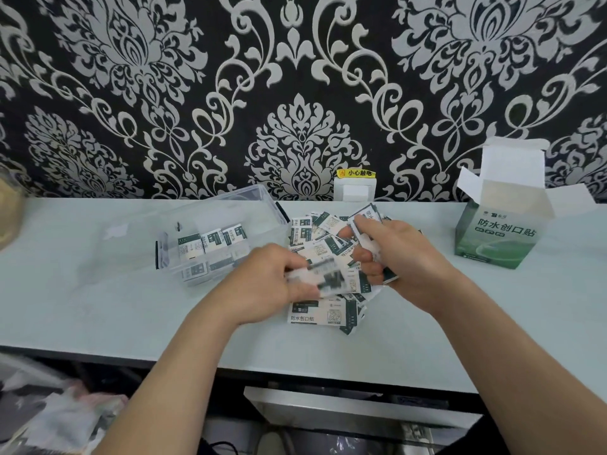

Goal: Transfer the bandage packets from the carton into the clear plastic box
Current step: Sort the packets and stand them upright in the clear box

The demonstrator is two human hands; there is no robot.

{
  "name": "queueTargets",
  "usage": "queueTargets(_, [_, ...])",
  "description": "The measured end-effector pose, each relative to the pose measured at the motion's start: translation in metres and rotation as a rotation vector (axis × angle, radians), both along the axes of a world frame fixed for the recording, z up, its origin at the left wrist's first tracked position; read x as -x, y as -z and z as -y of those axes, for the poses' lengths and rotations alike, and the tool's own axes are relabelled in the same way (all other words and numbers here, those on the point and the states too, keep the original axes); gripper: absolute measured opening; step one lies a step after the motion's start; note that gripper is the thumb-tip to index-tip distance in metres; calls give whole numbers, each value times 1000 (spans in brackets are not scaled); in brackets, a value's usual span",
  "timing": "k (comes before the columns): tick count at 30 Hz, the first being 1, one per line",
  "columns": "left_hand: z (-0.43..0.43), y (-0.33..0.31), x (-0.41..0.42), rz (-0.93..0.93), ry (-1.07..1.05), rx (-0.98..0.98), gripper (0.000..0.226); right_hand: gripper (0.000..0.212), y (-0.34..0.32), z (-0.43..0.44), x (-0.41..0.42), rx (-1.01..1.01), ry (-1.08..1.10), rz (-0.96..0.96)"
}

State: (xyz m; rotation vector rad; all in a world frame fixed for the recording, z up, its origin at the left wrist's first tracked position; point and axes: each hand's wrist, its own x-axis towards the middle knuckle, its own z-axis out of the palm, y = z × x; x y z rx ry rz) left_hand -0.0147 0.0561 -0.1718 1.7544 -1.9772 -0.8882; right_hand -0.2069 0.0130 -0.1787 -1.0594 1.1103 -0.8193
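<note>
Left hand (279, 280) pinching a thin, motion-blurred sheaf and right hand (397, 254) curled round a thicker bunch, one wrapper poking up past the thumb, a person sorts through a loose heap of bandage packets (315, 315) on a pale table (98, 307). Both hands work directly over the heap, which lies spread between them in no order, printed faces turned every way.

Just beside the heap, to its left, sits the clear plastic box (226, 205), lid off. A short row of packets stands on edge inside it and room remains behind that row. Well apart on the right stands the green carton (499, 231) with its top flaps open; whether anything remains inside cannot be seen from this angle.

The job appears to be mid-course: most packets are out on the table and only a part of them boxed.

The step in hand looks like gathering a bunch for the box. It is likely best done by squaring the sheaf between both hands until the edges line up and the faces match. The bunch can then be lowered on edge against the row in the box. A modest bunch and a firm pinch at its middle should stop the slick wrappers from fanning out or slipping back onto the heap.
</note>
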Motion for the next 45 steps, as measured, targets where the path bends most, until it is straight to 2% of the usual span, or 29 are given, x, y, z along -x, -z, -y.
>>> queueTargets(1, [0, -4, 0, -164, -77, 22, 6, 31, -1, 0, -1, -15, -4, 57])
queueTargets(4, [0, -9, 13, -675, -303, 99, 23, 35, -4, -8, -10, -66, -91, 213])
queueTargets(6, [0, -6, 28, -804, -393, 140, 27, 38, -4, -13, -21, -62, -129, 263])
queueTargets(8, [1, -2, 39, -838, -423, 157, 23, 34, -4, -17, -29, -6, -95, 245])
queueTargets(10, [2, 2, 43, -829, -395, 184, 16, 27, -4, -18, -35, 40, -39, 236])
queueTargets(12, [3, 5, 48, -749, -354, 231, 14, 29, -3, -18, -39, 17, 12, 276])
queueTargets(16, [1, 13, 58, -504, -221, 268, 23, 33, 0, -16, -38, -55, 74, 285])
queueTargets(18, [1, 16, 59, -376, -149, 306, 21, 33, -2, -15, -36, -100, 95, 327])
queueTargets(21, [1, 9, 51, -182, -149, 339, 25, 29, -4, -16, -34, -138, 106, 355])
queueTargets(24, [1, 4, 37, -199, -220, 374, 41, 29, -6, -16, -31, -122, 111, 370])
queueTargets(29, [2, 11, 37, -205, -194, 416, 13, 27, -5, -20, -35, -90, 85, 314])
queueTargets(32, [5, 8, 36, -367, -342, 481, 5, 36, -4, -17, -36, -89, 121, 302])
queueTargets(34, [6, 7, 33, -407, -388, 474, 26, 40, -3, -16, -35, -103, 95, 329])
queueTargets(36, [7, 10, 35, -439, -307, 355, 38, 45, -3, -18, -36, -109, 6, 321])
queueTargets(38, [6, 13, 40, -363, -205, 256, 31, 47, -2, -18, -39, -80, -42, 265])
queueTargets(41, [4, 15, 42, -222, -129, 260, 19, 30, -4, -16, -37, -64, 52, 197])
queueTargets(45, [4, 11, 26, -164, -120, 339, 26, 25, -6, -15, -30, -77, 160, 275])
